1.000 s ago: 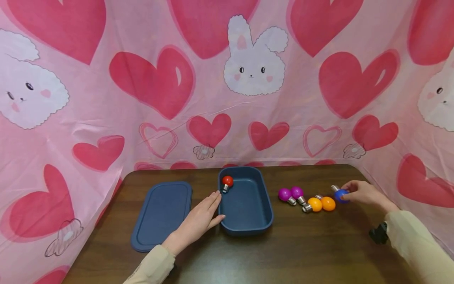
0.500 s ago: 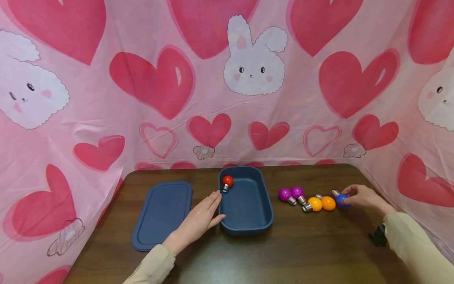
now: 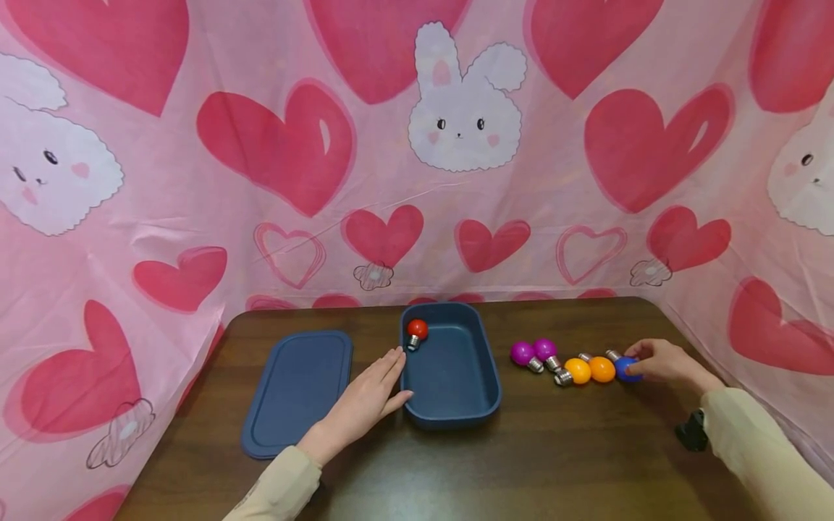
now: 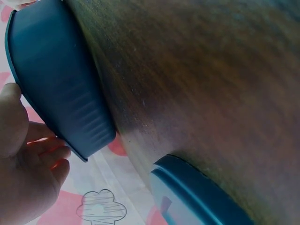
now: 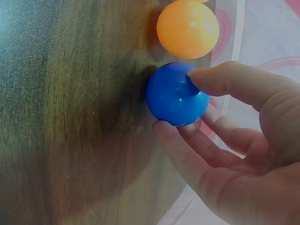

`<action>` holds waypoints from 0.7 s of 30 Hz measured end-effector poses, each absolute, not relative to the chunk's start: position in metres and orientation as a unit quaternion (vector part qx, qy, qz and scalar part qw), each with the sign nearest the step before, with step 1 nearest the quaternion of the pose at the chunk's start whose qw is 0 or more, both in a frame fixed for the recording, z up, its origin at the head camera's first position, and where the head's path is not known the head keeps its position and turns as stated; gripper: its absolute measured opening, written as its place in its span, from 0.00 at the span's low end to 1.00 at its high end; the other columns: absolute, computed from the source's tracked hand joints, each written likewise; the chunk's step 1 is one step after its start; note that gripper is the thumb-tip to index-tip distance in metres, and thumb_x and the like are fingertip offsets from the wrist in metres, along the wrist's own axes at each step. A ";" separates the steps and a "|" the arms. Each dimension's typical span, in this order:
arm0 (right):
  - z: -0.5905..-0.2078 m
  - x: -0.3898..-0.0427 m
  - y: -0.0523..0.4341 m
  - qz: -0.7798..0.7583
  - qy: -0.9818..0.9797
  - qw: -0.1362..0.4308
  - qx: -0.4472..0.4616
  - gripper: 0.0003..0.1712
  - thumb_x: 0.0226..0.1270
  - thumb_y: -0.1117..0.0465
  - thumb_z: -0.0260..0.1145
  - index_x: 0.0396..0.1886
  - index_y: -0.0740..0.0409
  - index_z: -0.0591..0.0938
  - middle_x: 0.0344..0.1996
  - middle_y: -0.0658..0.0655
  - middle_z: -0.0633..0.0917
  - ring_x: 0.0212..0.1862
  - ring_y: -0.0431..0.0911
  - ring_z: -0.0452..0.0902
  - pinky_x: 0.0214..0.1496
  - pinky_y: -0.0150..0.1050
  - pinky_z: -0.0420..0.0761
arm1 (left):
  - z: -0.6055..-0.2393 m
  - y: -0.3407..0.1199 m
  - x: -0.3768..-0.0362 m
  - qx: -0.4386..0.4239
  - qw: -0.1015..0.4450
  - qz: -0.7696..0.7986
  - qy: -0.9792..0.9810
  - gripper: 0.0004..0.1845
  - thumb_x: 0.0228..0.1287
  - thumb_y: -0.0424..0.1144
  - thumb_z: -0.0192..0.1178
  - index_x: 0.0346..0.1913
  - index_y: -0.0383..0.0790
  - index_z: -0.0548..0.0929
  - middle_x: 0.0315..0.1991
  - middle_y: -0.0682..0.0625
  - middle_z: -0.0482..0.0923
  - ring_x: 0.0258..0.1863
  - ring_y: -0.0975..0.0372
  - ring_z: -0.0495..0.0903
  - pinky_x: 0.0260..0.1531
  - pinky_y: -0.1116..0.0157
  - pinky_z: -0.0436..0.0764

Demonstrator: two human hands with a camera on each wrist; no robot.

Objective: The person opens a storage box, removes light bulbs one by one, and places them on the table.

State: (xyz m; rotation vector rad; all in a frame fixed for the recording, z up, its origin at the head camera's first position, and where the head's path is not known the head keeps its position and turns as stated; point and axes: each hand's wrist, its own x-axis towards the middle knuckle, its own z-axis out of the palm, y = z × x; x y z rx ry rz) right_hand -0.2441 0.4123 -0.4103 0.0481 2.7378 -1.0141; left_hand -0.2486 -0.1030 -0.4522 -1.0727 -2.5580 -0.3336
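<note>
My right hand pinches a blue light bulb between thumb and fingers at the right of the table. Its metal screw base points away toward the back left in the head view. Right beside it lie two orange bulbs, and further left two purple bulbs. My left hand lies with straight fingers against the left rim of a dark blue box. Inside that box, at its back left corner, rests a red bulb. The left wrist view has the fingers along the box's rim.
A flat dark blue lid lies left of the box, partly behind the left forearm. Everything stands on a brown wooden table. Pink cloth with hearts and rabbits hangs behind it and along both sides.
The right hand shifts slightly at the blue bulb, which ends up close beside the nearest orange bulb. The left hand stays at the box. The head view tips down a little.
</note>
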 end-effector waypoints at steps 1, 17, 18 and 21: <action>-0.410 -0.244 0.412 -0.348 0.931 0.112 0.017 0.24 0.45 0.59 0.65 0.37 0.72 0.71 0.29 0.59 0.75 0.29 0.49 0.72 0.31 0.41 0.75 | -0.452 -0.103 -0.249 -0.377 0.172 -0.118 -0.902 0.36 0.54 0.54 0.48 0.61 0.37 0.54 0.60 0.44 0.53 0.57 0.57 0.53 0.50 0.59 0.60; -0.408 -0.244 0.413 -0.353 0.926 0.132 0.016 0.29 0.46 0.54 0.65 0.40 0.73 0.69 0.32 0.60 0.74 0.31 0.50 0.72 0.34 0.43 0.75 | -0.452 -0.103 -0.249 -0.382 0.184 -0.120 -0.898 0.35 0.54 0.55 0.48 0.60 0.36 0.56 0.59 0.43 0.54 0.57 0.57 0.54 0.50 0.60 0.60; -0.408 -0.244 0.413 -0.356 0.925 0.133 0.018 0.29 0.46 0.54 0.65 0.40 0.73 0.69 0.32 0.60 0.74 0.32 0.50 0.72 0.34 0.43 0.75 | -0.452 -0.103 -0.249 -0.382 0.186 -0.119 -0.897 0.35 0.54 0.54 0.48 0.60 0.35 0.56 0.59 0.43 0.54 0.57 0.57 0.55 0.50 0.60 0.61; -0.409 -0.245 0.414 -0.355 0.925 0.136 0.019 0.28 0.46 0.55 0.64 0.40 0.73 0.69 0.33 0.60 0.74 0.32 0.50 0.72 0.35 0.44 0.74 | -0.451 -0.103 -0.248 -0.384 0.189 -0.119 -0.896 0.35 0.54 0.55 0.47 0.60 0.35 0.56 0.59 0.43 0.54 0.57 0.57 0.55 0.50 0.60 0.61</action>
